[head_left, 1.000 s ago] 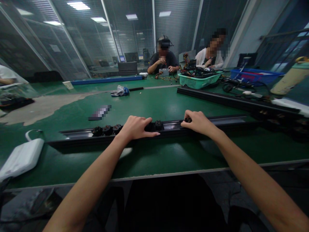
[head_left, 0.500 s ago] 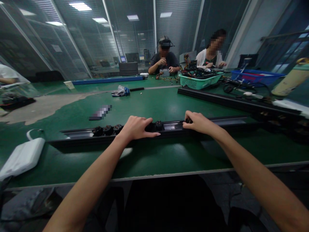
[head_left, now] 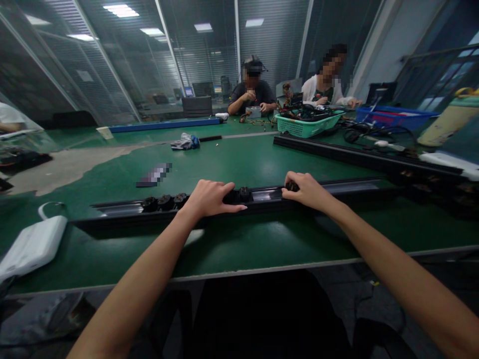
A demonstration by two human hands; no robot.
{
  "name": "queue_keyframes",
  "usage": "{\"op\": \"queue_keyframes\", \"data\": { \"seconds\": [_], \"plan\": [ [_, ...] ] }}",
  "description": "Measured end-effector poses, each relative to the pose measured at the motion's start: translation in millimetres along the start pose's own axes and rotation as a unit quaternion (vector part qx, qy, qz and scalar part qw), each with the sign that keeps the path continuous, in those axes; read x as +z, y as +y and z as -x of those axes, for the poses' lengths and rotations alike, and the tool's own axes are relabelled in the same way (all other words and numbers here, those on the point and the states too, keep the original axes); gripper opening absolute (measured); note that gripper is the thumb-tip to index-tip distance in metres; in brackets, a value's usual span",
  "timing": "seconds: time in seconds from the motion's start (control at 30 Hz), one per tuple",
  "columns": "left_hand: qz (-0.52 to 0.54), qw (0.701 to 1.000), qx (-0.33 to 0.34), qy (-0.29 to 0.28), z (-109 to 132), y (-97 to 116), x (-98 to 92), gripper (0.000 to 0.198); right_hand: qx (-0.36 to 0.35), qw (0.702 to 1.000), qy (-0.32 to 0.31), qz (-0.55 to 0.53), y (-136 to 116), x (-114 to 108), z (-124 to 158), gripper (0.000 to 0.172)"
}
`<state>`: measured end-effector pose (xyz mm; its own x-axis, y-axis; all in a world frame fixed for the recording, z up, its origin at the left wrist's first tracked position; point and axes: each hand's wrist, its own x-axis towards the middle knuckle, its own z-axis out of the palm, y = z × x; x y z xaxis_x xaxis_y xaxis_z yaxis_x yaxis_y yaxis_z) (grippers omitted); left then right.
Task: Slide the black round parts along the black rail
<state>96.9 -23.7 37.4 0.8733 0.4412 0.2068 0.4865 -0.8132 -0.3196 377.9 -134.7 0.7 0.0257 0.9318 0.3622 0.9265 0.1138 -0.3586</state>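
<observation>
Long black rail [head_left: 337, 187] lies flat on green table [head_left: 243, 239], long axis left-right across person's front, one end out to each side. Right hand [head_left: 307, 189] curled shut on round black part [head_left: 291, 186] seated in rail channel. Left hand [head_left: 209, 199] further left along rail, palm down, fingers stretched out, gripping nothing. Row of similar parts [head_left: 164, 202] just left of left hand. Second rail [head_left: 337, 149] beyond right hand.

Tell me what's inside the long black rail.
Three round black parts left of the left hand, one more between the hands. The right hand closes over a fifth part; anything under the left hand is hidden.
</observation>
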Motion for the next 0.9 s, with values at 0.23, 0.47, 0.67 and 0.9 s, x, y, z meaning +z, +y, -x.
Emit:
{"op": "queue_keyframes", "data": {
  "seconds": [0.23,0.47,0.67,0.9],
  "plan": [
    [0.002,1.000,-0.003,0.004,0.4,-0.4,1.1,0.078,0.012,1.000,-0.014,-0.002,-0.4,-6.2,-1.1,0.019],
    [-0.001,1.000,0.001,0.005,0.2,-0.1,0.5,0.079,0.014,1.000,-0.019,0.006,-0.6,-9.4,-0.7,0.018],
    [0.002,1.000,0.002,0.003,-0.9,-0.6,1.8,0.078,0.027,0.999,-0.023,0.015,3.5,-11.3,0.3,0.018],
    [0.002,1.000,0.002,0.001,-0.4,-0.8,0.8,0.078,0.024,0.999,-0.027,0.024,4.2,-12.2,0.4,0.018]
  ]
}}
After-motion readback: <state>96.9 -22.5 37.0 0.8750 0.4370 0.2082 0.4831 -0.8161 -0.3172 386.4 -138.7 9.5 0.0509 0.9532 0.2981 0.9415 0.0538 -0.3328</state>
